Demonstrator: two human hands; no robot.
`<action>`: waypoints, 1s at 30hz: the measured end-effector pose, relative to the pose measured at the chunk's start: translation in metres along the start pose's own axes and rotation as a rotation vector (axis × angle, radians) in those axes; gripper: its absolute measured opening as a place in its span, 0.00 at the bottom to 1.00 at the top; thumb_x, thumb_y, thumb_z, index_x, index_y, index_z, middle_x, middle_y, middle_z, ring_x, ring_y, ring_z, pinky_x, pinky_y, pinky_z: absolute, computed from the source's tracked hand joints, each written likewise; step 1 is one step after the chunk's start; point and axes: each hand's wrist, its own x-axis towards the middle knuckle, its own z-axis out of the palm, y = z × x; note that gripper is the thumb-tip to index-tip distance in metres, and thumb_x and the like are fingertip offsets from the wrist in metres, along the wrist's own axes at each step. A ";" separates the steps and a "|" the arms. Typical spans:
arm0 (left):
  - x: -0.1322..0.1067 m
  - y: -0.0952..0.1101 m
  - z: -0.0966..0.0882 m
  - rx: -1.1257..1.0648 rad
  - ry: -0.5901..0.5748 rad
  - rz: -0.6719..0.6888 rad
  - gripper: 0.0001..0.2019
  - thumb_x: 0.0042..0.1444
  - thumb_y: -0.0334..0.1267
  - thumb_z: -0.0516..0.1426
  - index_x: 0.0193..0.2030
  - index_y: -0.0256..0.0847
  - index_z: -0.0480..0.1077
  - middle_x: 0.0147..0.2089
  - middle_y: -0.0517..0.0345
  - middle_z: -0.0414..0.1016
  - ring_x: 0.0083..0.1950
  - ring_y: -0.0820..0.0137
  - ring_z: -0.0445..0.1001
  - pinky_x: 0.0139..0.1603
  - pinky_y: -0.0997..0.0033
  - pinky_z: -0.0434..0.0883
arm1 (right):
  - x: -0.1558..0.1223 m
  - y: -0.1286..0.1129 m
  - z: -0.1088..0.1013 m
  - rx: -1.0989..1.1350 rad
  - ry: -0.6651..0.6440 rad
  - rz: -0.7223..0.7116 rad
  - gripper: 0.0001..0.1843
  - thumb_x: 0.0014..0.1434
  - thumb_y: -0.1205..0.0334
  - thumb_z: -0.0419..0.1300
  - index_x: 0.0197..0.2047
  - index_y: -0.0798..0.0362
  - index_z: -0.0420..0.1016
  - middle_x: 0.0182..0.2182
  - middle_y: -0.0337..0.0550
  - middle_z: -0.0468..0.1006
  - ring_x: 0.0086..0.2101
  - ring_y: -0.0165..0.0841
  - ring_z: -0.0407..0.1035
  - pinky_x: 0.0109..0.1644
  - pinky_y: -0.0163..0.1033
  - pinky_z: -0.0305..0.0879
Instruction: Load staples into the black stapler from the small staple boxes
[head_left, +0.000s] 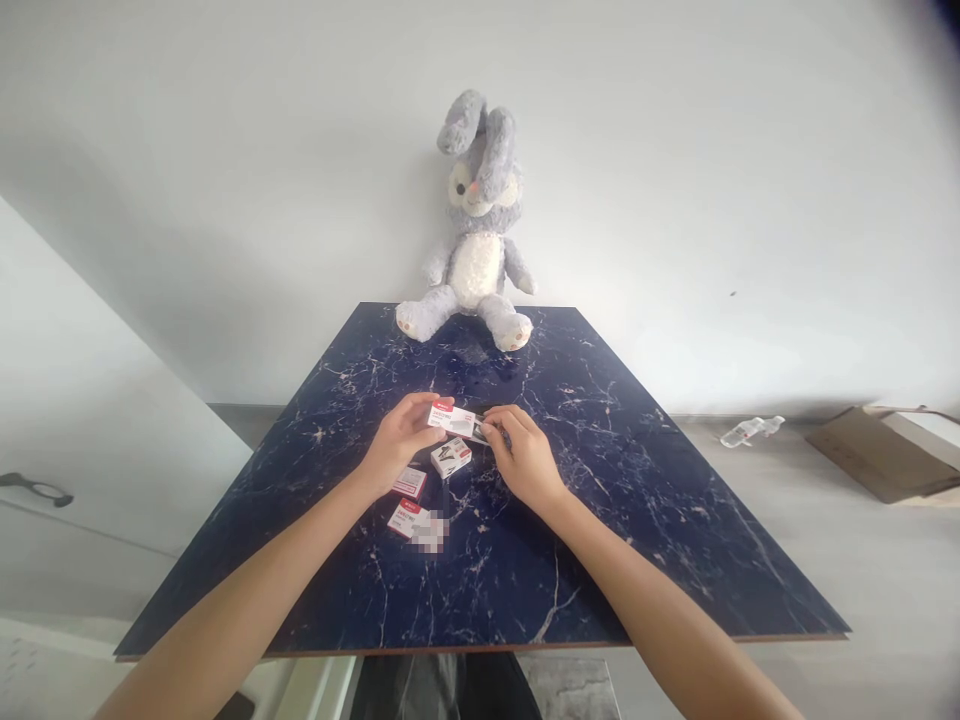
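Head view: my left hand (401, 440) grasps a red-and-white carton (452, 418) by its left end, the thumb along its near side and the fingers behind it. The carton is raised above the middle of the dark blue marbled table (600, 570), its printed face turned up toward me. My right hand (525, 452) is at the carton's right end, fingers bent in close around that end; something dark (490, 410) shows beside them, too small to make out, and I cannot tell whether those fingers pinch it or only touch the carton.

Just nearer than the carton, a small white box (451, 457) with a black picture sits between my hands. Left of it and nearer lies a red-edged box (411, 484), and nearer again another red-and-white box (405, 517), its right part hidden by a blurred patch. At the far edge of the table a grey plush rabbit (478, 265) sits against the wall (675, 180), legs spread. On the floor to the right lie a clear bottle (750, 431) and a cardboard box (874, 455).
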 end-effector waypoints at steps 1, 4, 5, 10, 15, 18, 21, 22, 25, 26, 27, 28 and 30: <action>0.000 0.000 0.000 -0.001 0.003 -0.011 0.24 0.50 0.35 0.68 0.53 0.43 0.68 0.60 0.47 0.74 0.57 0.57 0.74 0.56 0.54 0.72 | 0.000 0.000 -0.001 -0.030 0.022 0.000 0.09 0.69 0.61 0.53 0.42 0.49 0.75 0.45 0.48 0.78 0.46 0.40 0.72 0.51 0.47 0.69; 0.000 -0.001 0.001 0.004 0.021 -0.040 0.23 0.50 0.35 0.68 0.53 0.43 0.69 0.58 0.49 0.75 0.56 0.58 0.74 0.57 0.54 0.71 | 0.002 0.001 -0.006 -0.092 0.087 0.003 0.09 0.69 0.60 0.54 0.42 0.49 0.76 0.44 0.48 0.79 0.46 0.41 0.72 0.52 0.49 0.68; 0.000 -0.002 0.001 0.006 0.022 -0.047 0.23 0.50 0.35 0.68 0.52 0.43 0.69 0.57 0.49 0.75 0.56 0.59 0.74 0.58 0.54 0.70 | 0.002 0.000 -0.008 -0.098 0.108 0.019 0.09 0.69 0.59 0.54 0.42 0.49 0.76 0.44 0.48 0.80 0.45 0.41 0.72 0.52 0.49 0.68; 0.000 -0.003 0.001 -0.044 0.004 -0.094 0.18 0.51 0.34 0.68 0.48 0.41 0.70 0.54 0.51 0.77 0.54 0.61 0.75 0.58 0.58 0.70 | 0.004 0.002 -0.013 0.100 0.214 0.283 0.13 0.68 0.51 0.55 0.42 0.49 0.76 0.38 0.46 0.82 0.39 0.40 0.76 0.45 0.46 0.72; 0.003 -0.005 -0.003 -0.274 0.023 -0.132 0.18 0.51 0.30 0.67 0.47 0.42 0.68 0.51 0.54 0.78 0.53 0.65 0.76 0.58 0.64 0.70 | 0.010 0.011 -0.013 0.774 0.327 0.563 0.13 0.61 0.48 0.62 0.38 0.50 0.73 0.38 0.45 0.81 0.42 0.38 0.76 0.50 0.47 0.74; 0.003 -0.008 -0.001 -0.335 0.047 -0.135 0.19 0.50 0.28 0.67 0.47 0.42 0.68 0.51 0.55 0.78 0.53 0.67 0.77 0.58 0.66 0.70 | 0.013 0.014 -0.012 1.133 0.349 0.723 0.10 0.55 0.55 0.65 0.35 0.49 0.71 0.36 0.40 0.78 0.38 0.34 0.75 0.49 0.41 0.74; 0.001 -0.011 0.003 -0.320 0.060 -0.114 0.20 0.50 0.29 0.68 0.47 0.42 0.68 0.51 0.55 0.78 0.54 0.65 0.77 0.59 0.64 0.70 | 0.012 0.013 -0.009 1.271 0.269 0.847 0.07 0.53 0.59 0.64 0.32 0.51 0.71 0.31 0.38 0.73 0.31 0.28 0.70 0.37 0.34 0.72; 0.000 -0.012 0.005 -0.291 0.067 -0.100 0.20 0.49 0.29 0.68 0.47 0.42 0.68 0.52 0.54 0.78 0.54 0.64 0.77 0.59 0.63 0.70 | 0.011 0.011 -0.007 1.280 0.212 0.864 0.07 0.54 0.58 0.64 0.32 0.51 0.71 0.30 0.37 0.71 0.28 0.27 0.67 0.31 0.32 0.68; -0.003 -0.014 0.008 -0.149 0.076 -0.050 0.20 0.48 0.30 0.69 0.46 0.42 0.68 0.55 0.52 0.77 0.55 0.61 0.76 0.57 0.60 0.72 | 0.007 0.005 -0.001 1.232 0.070 0.858 0.12 0.56 0.53 0.65 0.31 0.52 0.70 0.26 0.35 0.66 0.22 0.23 0.56 0.21 0.31 0.54; -0.003 -0.014 0.009 -0.103 0.071 -0.035 0.20 0.47 0.31 0.69 0.46 0.42 0.68 0.56 0.51 0.76 0.55 0.60 0.76 0.56 0.59 0.72 | 0.006 0.003 0.000 1.191 0.049 0.847 0.15 0.57 0.50 0.65 0.30 0.52 0.69 0.25 0.34 0.63 0.20 0.22 0.52 0.20 0.31 0.50; -0.003 -0.014 0.009 -0.063 0.063 -0.024 0.20 0.47 0.31 0.69 0.46 0.42 0.68 0.58 0.50 0.75 0.56 0.59 0.76 0.55 0.58 0.72 | 0.005 0.001 0.001 1.141 0.037 0.833 0.17 0.57 0.48 0.66 0.29 0.52 0.68 0.24 0.33 0.61 0.19 0.22 0.48 0.19 0.31 0.46; -0.004 -0.013 0.009 -0.031 0.055 -0.012 0.20 0.48 0.32 0.69 0.46 0.42 0.68 0.59 0.49 0.75 0.56 0.58 0.75 0.55 0.57 0.73 | 0.004 0.000 0.002 1.082 0.028 0.816 0.19 0.56 0.47 0.66 0.29 0.52 0.67 0.23 0.32 0.59 0.19 0.21 0.45 0.19 0.31 0.44; -0.005 -0.011 0.010 0.026 0.046 0.013 0.19 0.49 0.34 0.68 0.46 0.41 0.67 0.59 0.48 0.74 0.56 0.57 0.75 0.54 0.55 0.74 | 0.004 0.000 0.002 0.964 0.018 0.794 0.20 0.56 0.45 0.66 0.28 0.52 0.67 0.21 0.30 0.55 0.19 0.22 0.43 0.20 0.32 0.41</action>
